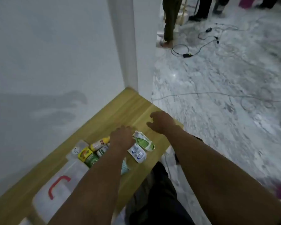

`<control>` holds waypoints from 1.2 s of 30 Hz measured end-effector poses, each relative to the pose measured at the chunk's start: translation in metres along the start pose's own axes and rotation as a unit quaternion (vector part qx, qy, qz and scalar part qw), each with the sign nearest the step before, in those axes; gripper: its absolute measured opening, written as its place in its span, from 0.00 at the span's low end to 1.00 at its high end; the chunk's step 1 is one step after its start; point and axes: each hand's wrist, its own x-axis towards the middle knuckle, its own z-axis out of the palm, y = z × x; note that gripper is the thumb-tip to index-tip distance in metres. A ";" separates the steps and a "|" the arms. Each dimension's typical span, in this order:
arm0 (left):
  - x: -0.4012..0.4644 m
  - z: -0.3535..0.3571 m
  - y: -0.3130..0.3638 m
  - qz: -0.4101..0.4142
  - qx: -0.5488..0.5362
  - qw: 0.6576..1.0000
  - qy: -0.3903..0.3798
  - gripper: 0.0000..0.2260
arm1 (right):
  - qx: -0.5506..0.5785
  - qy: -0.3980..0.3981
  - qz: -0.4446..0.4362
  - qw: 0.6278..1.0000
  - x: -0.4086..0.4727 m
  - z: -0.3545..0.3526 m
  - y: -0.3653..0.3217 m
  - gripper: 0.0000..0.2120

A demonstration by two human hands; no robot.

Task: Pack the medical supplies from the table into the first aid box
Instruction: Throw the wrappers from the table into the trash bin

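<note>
Two hands: both reach out over a wooden table [104, 120] set into a white corner.
Left hand [121, 138]: palm down over the cluster of supplies, knuckles toward the camera; its fingers are hidden beneath it, so I cannot tell whether they grip anything.
Right hand [161, 121]: above bare wood near the table's right edge, apart from every item, fingers loosely curled and holding nothing.
First aid box [58, 184]: white, with a red handle [58, 185] on top, lying on the table at lower left, nearer the camera than the supplies; the left forearm crosses its right side.
Yellow bottle [98, 143]: lying on its side just left of the left hand.
Yellow carton [84, 153]: in front of the bottle, touching a green packet [91, 159].
White bottle [102, 151]: green label, partly under the left wrist.
White-and-blue packet [138, 154]: flat on the table just right of the left wrist.
Green-and-white pouch [144, 141]: crumpled, beside the white-and-blue packet, between the two hands.
Pale plastic case [81, 145]: by the wall, behind the yellow carton.
Light blue item [125, 168]: partly hidden under the left forearm; too blurred to identify.
Floor [217, 95]: marbled grey, with cables [201, 44] strewn across it.
Bystanders: legs of other people [169, 21] stand at the top of the view.
</note>
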 end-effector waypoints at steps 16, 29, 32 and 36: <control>0.055 0.076 -0.002 0.081 0.065 0.993 -0.051 0.10 | 0.132 -0.094 0.139 0.977 0.011 0.132 0.029 0.07; 0.134 0.013 0.149 0.197 -0.146 0.968 -0.053 0.10 | 0.389 0.131 0.383 0.827 -0.023 0.061 0.171 0.08; 0.156 0.022 0.212 0.237 -0.155 0.956 -0.083 0.09 | 0.395 0.149 0.449 0.788 -0.035 0.055 0.218 0.10; 0.175 0.054 0.282 0.244 -0.125 0.951 -0.140 0.08 | 0.396 0.162 0.497 0.755 -0.034 0.062 0.275 0.11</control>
